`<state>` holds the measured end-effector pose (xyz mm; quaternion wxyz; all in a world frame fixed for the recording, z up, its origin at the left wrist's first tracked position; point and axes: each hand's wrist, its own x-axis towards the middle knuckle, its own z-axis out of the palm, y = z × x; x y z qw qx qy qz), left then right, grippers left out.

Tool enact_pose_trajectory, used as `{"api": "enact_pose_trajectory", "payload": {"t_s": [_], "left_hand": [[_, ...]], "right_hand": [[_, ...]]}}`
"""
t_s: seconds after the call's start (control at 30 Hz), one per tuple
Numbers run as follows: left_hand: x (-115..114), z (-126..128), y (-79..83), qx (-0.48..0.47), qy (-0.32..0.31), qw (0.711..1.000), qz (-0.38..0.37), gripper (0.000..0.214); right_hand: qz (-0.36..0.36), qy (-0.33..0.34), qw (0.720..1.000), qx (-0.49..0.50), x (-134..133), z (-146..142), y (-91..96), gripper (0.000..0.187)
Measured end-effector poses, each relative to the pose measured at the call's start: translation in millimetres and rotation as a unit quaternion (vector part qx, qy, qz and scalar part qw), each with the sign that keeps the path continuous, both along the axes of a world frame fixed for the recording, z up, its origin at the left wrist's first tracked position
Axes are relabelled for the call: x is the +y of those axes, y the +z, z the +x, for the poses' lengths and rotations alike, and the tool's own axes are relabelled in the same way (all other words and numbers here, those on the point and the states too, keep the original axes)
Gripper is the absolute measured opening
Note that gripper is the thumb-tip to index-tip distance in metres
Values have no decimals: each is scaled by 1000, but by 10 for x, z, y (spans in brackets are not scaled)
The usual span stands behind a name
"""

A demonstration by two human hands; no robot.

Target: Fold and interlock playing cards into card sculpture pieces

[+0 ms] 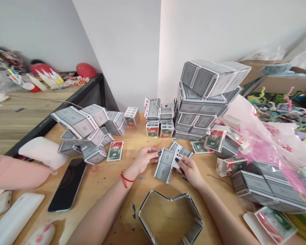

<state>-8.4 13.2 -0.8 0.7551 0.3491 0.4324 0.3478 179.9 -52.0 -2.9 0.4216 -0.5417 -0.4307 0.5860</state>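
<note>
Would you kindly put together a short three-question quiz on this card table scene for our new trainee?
1. True or false: the left hand and the right hand both grip the grey-backed playing cards.
2. Multiple choice: what lies on the table to the left of the left hand? A) a dark phone B) a pair of scissors C) a mug
3. Fill in: the card frame nearest the person is shaped like a ____.
Key: 1 true; 2 A; 3 heart.
</note>
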Motion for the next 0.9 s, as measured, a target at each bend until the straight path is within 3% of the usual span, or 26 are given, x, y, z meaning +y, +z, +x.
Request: {"api": "enact_pose_trajectory", "payload": {"t_s": [0.47, 0.7, 0.8, 0.83, 0.9], "left_hand": [[28, -50, 29, -46, -25, 998, -22, 21], [1, -4, 30, 2, -43, 998, 46, 32], [-29, 45, 15, 61, -49, 993, 87, 25], [-38, 62, 9, 77, -45, 991, 97, 23], [-51, 93, -3, 103, -35, 988, 112, 21]], "right_hand": [[14, 14, 1000, 8, 0, 15, -28, 37], [34, 11, 999, -8, -2, -15, -48, 34], [94, -68, 991, -70, -11, -56, -103, 29], [135, -116, 977, -119, -16, -68, -119, 30], [228, -199, 920, -249, -31, -86, -134, 32]]}}
